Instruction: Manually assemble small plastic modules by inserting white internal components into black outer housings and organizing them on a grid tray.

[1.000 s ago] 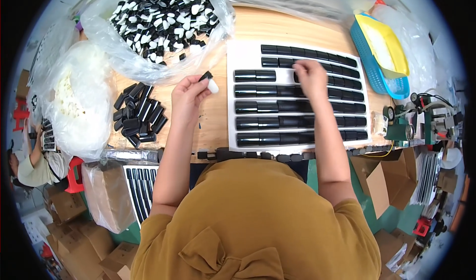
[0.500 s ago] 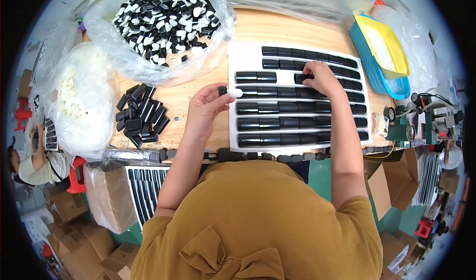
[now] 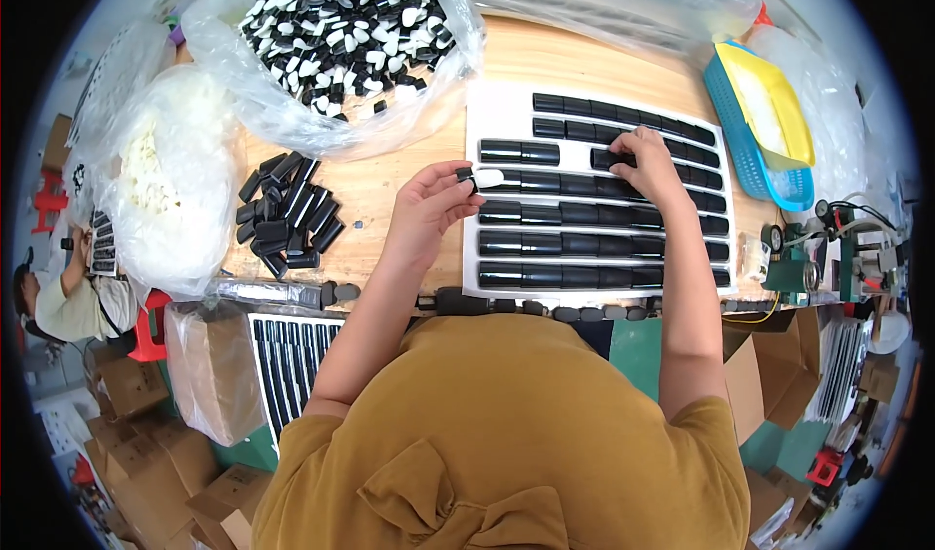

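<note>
My left hand [image 3: 431,203] is closed in a pinch on a small black piece with a white oval tip [image 3: 490,178], held over the left edge of a white tray [image 3: 471,258]. Rows of glossy black tubular pieces [image 3: 575,244] fill much of this tray. In its third row from the far side, my right hand [image 3: 647,166] grips a black tube [image 3: 606,159] between thumb and fingers; the tube's right end is hidden by the hand. Left of that tube is a white gap, then more black pieces [image 3: 520,152].
Black and white small pieces [image 3: 341,34] heap in a clear plastic bag at the far left. Loose black tubes [image 3: 288,214] pile nearby, beside a bag of pale pieces [image 3: 156,180]. Yellow and blue baskets [image 3: 779,112] and a green machine [image 3: 791,272] stand right. Another person sits far left.
The whole view has shifted, moving the table's things a little rightward in the picture. My left hand's piece reaches slightly further over the tray's edge. My right hand stays at the same tube.
</note>
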`<move>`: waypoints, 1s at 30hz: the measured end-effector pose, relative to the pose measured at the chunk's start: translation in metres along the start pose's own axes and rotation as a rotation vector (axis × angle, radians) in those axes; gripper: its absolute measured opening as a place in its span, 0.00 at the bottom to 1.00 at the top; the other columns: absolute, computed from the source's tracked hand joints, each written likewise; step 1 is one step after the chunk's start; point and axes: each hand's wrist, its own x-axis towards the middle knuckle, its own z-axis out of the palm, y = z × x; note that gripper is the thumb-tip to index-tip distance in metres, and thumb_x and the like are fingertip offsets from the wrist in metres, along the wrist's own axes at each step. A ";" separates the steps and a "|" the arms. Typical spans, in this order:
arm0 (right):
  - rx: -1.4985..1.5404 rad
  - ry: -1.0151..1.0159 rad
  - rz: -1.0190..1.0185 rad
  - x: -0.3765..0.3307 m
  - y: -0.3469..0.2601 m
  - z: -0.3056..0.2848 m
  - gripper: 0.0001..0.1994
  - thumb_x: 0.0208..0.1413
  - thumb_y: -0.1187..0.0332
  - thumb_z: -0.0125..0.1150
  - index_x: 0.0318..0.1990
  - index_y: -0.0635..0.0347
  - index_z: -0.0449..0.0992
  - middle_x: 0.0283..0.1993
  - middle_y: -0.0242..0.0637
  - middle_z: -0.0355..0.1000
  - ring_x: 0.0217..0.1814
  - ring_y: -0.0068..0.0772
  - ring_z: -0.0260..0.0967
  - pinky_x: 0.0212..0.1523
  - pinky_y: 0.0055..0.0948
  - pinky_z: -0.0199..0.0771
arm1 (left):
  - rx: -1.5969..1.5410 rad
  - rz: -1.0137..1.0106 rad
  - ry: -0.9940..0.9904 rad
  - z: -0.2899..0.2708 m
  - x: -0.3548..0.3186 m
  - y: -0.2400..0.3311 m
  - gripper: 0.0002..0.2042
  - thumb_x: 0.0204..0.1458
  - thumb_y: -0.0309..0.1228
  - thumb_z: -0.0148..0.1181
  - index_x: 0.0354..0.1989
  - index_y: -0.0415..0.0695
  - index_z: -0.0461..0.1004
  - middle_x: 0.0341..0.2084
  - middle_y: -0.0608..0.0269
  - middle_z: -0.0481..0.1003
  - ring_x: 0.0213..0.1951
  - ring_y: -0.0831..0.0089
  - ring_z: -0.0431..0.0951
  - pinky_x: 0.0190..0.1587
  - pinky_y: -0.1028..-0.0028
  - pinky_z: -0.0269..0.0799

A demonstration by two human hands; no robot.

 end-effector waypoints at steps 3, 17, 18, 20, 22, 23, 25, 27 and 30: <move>-0.024 0.030 0.009 -0.002 0.002 0.001 0.14 0.38 0.76 0.71 0.34 0.61 0.74 0.36 0.38 0.68 0.46 0.41 0.65 0.49 0.35 0.67 | 0.028 -0.004 0.006 0.001 -0.001 0.000 0.13 0.54 0.22 0.58 0.49 0.38 0.72 0.34 0.62 0.77 0.35 0.72 0.80 0.40 0.76 0.75; -0.114 -0.153 0.055 0.014 0.001 -0.007 0.14 0.40 0.68 0.71 0.34 0.58 0.74 0.38 0.39 0.69 0.48 0.42 0.63 0.51 0.36 0.66 | 0.044 0.001 -0.007 0.003 0.001 -0.003 0.14 0.54 0.22 0.58 0.49 0.37 0.71 0.35 0.61 0.77 0.35 0.72 0.79 0.41 0.76 0.75; -0.114 -0.153 0.052 0.014 0.001 -0.010 0.14 0.40 0.68 0.71 0.34 0.58 0.74 0.38 0.39 0.69 0.48 0.42 0.63 0.51 0.36 0.66 | 0.038 0.003 -0.010 0.003 0.000 -0.003 0.14 0.54 0.22 0.58 0.49 0.37 0.71 0.35 0.61 0.77 0.35 0.72 0.80 0.41 0.76 0.75; -0.056 -0.150 0.076 0.012 0.002 -0.012 0.14 0.39 0.66 0.72 0.33 0.57 0.73 0.40 0.37 0.70 0.49 0.42 0.63 0.52 0.38 0.64 | 0.030 0.007 -0.006 0.002 -0.002 -0.003 0.14 0.54 0.22 0.58 0.49 0.37 0.71 0.35 0.61 0.77 0.35 0.72 0.80 0.41 0.76 0.75; -0.016 -0.156 0.060 0.010 0.003 -0.012 0.14 0.39 0.67 0.72 0.32 0.57 0.73 0.38 0.37 0.70 0.49 0.42 0.64 0.52 0.38 0.64 | 0.038 0.011 0.001 0.002 -0.003 -0.003 0.14 0.54 0.22 0.58 0.49 0.37 0.71 0.35 0.61 0.77 0.36 0.72 0.80 0.41 0.76 0.75; 0.023 -0.159 0.049 0.009 0.002 -0.012 0.14 0.38 0.68 0.72 0.31 0.57 0.72 0.37 0.37 0.70 0.48 0.42 0.64 0.51 0.38 0.64 | 0.037 0.011 0.003 0.000 -0.003 -0.003 0.14 0.54 0.22 0.58 0.49 0.37 0.71 0.35 0.61 0.77 0.36 0.72 0.80 0.41 0.76 0.75; 0.013 -0.151 0.054 0.006 -0.004 -0.008 0.12 0.39 0.70 0.71 0.31 0.58 0.73 0.35 0.37 0.71 0.47 0.42 0.64 0.51 0.37 0.64 | 0.043 -0.001 0.011 -0.002 -0.003 -0.005 0.14 0.54 0.22 0.58 0.50 0.37 0.70 0.35 0.61 0.77 0.36 0.72 0.80 0.41 0.76 0.76; 0.145 -0.078 0.151 0.003 -0.006 -0.005 0.14 0.40 0.71 0.71 0.34 0.59 0.73 0.34 0.37 0.70 0.45 0.42 0.66 0.50 0.36 0.66 | 0.041 0.005 -0.008 0.002 -0.002 -0.004 0.14 0.54 0.22 0.58 0.49 0.36 0.71 0.35 0.60 0.77 0.36 0.71 0.80 0.41 0.76 0.76; -0.037 0.045 -0.068 -0.007 0.004 0.002 0.16 0.42 0.72 0.69 0.40 0.60 0.73 0.34 0.38 0.71 0.41 0.39 0.68 0.45 0.34 0.68 | 0.056 0.010 -0.028 0.010 -0.003 -0.002 0.14 0.53 0.21 0.59 0.49 0.35 0.71 0.36 0.58 0.77 0.37 0.69 0.81 0.42 0.75 0.77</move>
